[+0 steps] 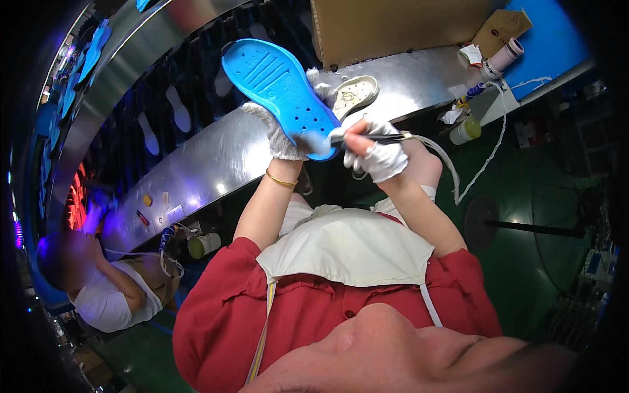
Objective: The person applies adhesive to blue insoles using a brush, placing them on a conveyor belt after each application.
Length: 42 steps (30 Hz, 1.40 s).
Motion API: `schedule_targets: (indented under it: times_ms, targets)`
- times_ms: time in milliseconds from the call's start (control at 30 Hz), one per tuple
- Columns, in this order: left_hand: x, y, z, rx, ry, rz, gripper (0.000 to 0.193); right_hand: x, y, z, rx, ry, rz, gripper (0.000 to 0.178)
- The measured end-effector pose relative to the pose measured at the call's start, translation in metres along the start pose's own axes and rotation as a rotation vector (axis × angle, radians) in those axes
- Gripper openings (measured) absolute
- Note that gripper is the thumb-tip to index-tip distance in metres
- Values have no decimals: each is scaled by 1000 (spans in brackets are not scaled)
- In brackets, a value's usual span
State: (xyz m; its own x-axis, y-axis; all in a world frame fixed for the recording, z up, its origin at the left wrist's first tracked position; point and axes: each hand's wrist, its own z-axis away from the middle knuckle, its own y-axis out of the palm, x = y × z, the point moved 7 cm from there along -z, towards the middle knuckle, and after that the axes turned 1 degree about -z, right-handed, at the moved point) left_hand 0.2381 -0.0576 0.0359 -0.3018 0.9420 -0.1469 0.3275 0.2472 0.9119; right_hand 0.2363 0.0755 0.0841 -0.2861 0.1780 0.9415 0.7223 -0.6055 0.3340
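Hands: left [280, 139] gripping blue sole [278, 88], right [379, 153] beside lower end.

The sole [280, 98] is bright blue, with parallel stripe-like bars and dark dots. Pen-like tool [388, 137] is black. Left glove [284, 144] is kinda greyish white, right glove [386, 160] a brighter white. Red shirt [216, 295], off-white apron [347, 245], gold bangle [282, 181], dark green floor [524, 255], and the cardboard [393, 29] is just plain brown.

Left hand [283, 139]: grey-gloved, raised, spread in a grip. Right hand [380, 156]: white-gloved, bare fingers [358, 143] pinched, just right of the left. Left forearm [267, 208], right forearm [424, 216]: bare, reaching far, converging.
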Motion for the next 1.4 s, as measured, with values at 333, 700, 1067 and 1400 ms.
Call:
schedule_targets:
  times_ms: [333,700,1067,1400]
  targets:
    - [-23,30,-14,261,-11,-19,111,-21,-1,-8,66,88,-153,6]
    - [-36,-1,-19,38,-189,-755,110,2,-14,-19,53,33,592,14]
    - [-22,-6,-31,-271,-591,-926,77,18,0,-20,170,-315,807,12]
    - [-21,-10,-28,-357,-627,-861,60,7,-15,-30,136,-181,602,12]
